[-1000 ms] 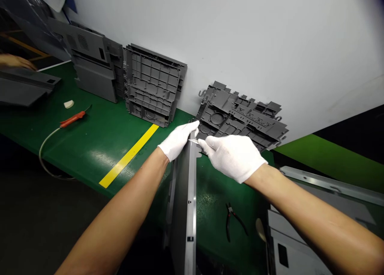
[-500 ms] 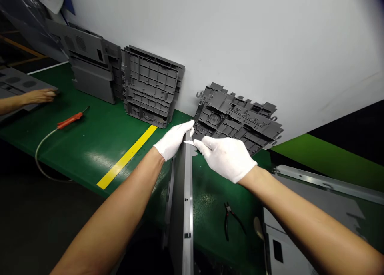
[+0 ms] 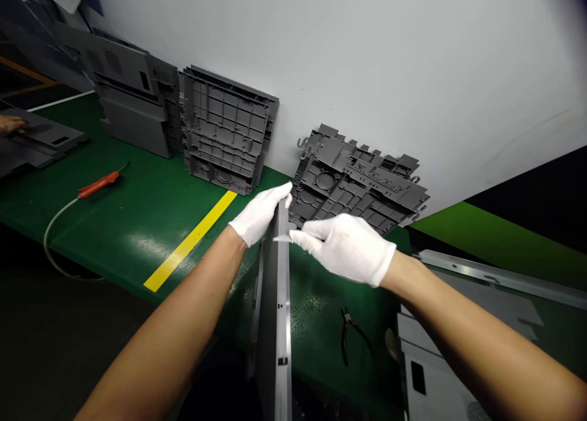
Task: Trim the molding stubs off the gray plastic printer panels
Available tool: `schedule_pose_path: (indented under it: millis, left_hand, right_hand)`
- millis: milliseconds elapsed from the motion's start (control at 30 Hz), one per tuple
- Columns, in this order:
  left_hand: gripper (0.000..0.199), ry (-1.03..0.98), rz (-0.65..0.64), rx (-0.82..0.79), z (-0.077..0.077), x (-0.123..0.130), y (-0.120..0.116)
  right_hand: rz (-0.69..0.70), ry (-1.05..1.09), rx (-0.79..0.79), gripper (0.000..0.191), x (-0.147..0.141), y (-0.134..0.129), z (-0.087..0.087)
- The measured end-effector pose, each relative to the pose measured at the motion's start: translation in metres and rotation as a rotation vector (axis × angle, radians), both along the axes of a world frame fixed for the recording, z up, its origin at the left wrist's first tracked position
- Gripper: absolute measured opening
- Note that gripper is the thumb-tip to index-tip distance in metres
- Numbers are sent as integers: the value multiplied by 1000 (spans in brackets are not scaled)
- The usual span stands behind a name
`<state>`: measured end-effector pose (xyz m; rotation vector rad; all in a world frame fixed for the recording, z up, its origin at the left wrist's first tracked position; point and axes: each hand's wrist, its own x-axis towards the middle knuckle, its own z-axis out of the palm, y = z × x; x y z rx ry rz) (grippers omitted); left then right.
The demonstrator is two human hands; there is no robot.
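Observation:
A grey panel [image 3: 283, 274] stands on edge in front of me, its long narrow side facing up. My left hand [image 3: 261, 215], in a white glove, is closed round the panel's far end. My right hand [image 3: 346, 249], gloved too, grips a small knife [image 3: 283, 238]. The pointed blade lies across the panel's narrow edge, a little nearer to me than my left hand; the handle is mostly hidden in the glove. Below my right hand, a pair of cutting pliers [image 3: 351, 332] rests on the green table [image 3: 321, 311].
Ribbed grey panels [image 3: 227, 130] and a panel with round grilles [image 3: 358, 179] lean against the white wall [image 3: 348, 54]. An orange-handled tool [image 3: 98, 184] with a hose lies left. A co-worker's hand [image 3: 11, 125] touches another panel [image 3: 50, 133]. More panels [image 3: 440, 372] stand at right.
My right hand and the knife have come toward me along the panel's edge. My left hand keeps its hold. At far left, the co-worker's hand has moved left across its panel.

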<state>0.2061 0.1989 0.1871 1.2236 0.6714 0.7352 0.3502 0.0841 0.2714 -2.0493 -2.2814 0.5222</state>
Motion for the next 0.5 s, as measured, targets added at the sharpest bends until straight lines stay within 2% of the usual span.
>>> schedule_pose_path:
  millis: [67,133,167,233,300,400,500]
  left_hand:
    - [41,26,-16,64,2,-3,-3]
    - [28,53,-82,95,5,-9,-6]
    - [36,64,-126,88,7,-12,-8]
    - [69,90,-187,62,14,-18,-12]
    - [85,161,-180,119,24,-23,-21]
    - [85,394,-155,331,40,-34,-51]
    - [69,634,-168,577,47,-50,-98]
  right_hand:
    - [-1,275,-69,60,8,-10,2]
    - [-60,502,-81,55,16,-23,3]
    - [-108,597,-83,52,20,-31,1]
    - [-224,768,-102,48,25,-48,-4]
    - [-355,911,-143,50,27,-68,-15]
    - [-534,1084,-199,52,30,-101,-37]
    - [-702,1248,-203,54,34,-135,-63]
